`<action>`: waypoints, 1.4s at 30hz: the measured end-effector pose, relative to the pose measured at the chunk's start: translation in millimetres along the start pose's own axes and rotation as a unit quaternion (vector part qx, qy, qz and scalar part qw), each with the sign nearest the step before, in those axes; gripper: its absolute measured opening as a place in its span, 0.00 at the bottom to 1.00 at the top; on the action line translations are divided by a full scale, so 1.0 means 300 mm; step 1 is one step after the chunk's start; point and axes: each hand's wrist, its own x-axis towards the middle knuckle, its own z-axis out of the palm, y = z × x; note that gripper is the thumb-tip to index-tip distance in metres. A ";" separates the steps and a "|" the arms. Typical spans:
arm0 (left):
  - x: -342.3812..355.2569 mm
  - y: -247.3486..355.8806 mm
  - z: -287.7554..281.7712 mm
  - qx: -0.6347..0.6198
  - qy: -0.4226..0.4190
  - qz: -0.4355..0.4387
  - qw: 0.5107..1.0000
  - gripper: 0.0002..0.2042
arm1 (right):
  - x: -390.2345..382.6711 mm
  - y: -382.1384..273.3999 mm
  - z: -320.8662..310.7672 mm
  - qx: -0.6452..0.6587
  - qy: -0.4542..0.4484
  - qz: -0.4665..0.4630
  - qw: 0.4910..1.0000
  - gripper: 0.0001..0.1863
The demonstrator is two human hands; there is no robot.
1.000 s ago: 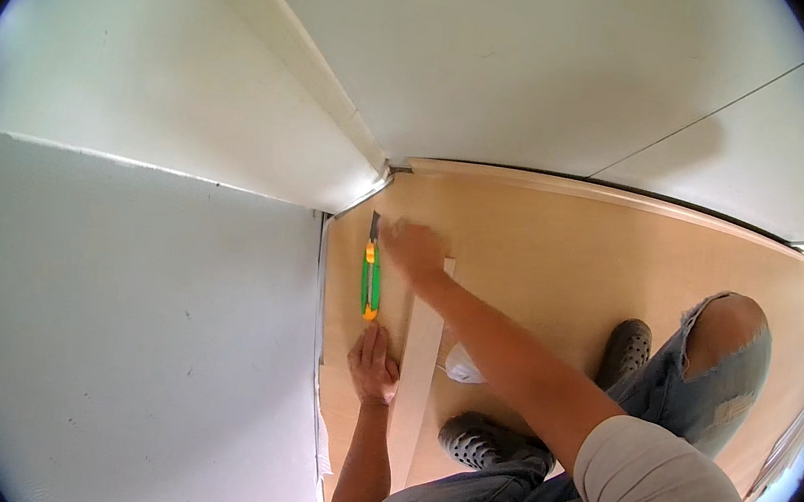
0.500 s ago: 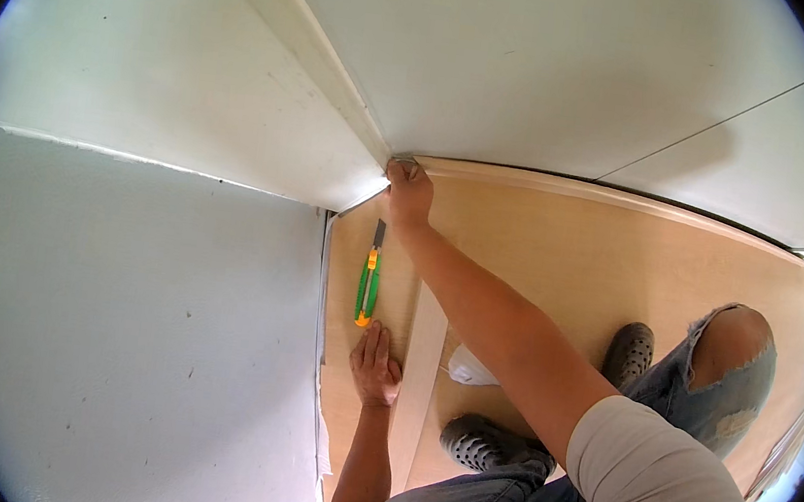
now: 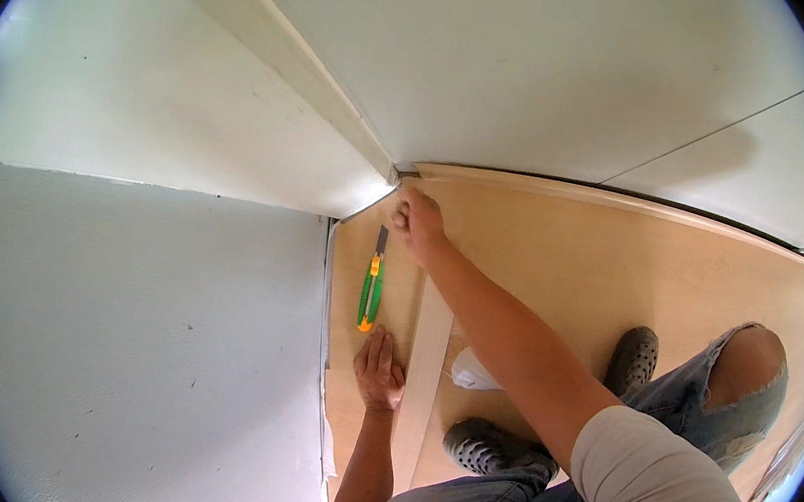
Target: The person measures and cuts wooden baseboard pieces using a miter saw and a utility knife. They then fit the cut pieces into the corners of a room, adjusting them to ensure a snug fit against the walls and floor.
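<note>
My left hand (image 3: 379,369) lies flat on the light wood floor panel (image 3: 530,256), its fingers stretched forward and holding nothing. Just beyond its fingertips rests a green and yellow utility knife (image 3: 370,292), blade out and pointing away from me. My right hand (image 3: 417,221) is curled closed just short of the corner where the walls meet the floor. Whatever may be inside its fingers is hidden. Ahead of that hand, a pale wood trim strip (image 3: 578,189) runs along the foot of the far wall, with a dark gap at its corner end.
A flat pale board (image 3: 423,377) lies lengthwise beside my left hand. A white crumpled item (image 3: 474,370) sits under my right forearm. My dark clogs (image 3: 633,359) stand on the floor. White walls (image 3: 541,78) close in ahead, and a grey-white panel (image 3: 136,320) on the left.
My right hand has drawn back from the corner toward me and slightly right, uncovering the trim strip's end. My left hand stays flat beside the utility knife. The view has shifted slightly.
</note>
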 end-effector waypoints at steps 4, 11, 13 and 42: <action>-0.007 -0.011 -0.002 -0.024 0.002 -0.017 1.000 0.24 | -0.074 -0.100 -0.169 -0.213 -0.027 0.026 0.976 0.13; -0.013 -0.005 0.006 0.013 -0.002 -0.015 1.000 0.25 | -0.078 -0.388 -0.192 -0.669 -0.155 -0.072 0.723 0.17; -0.018 -0.013 0.021 0.040 0.003 -0.013 0.999 0.27 | -0.096 -0.474 -0.170 -0.796 -0.195 -0.114 0.561 0.17; 0.575 0.298 -0.048 -0.063 -0.219 -0.029 0.973 0.22 | -0.532 -1.282 -1.022 -0.903 0.138 -0.352 0.203 0.13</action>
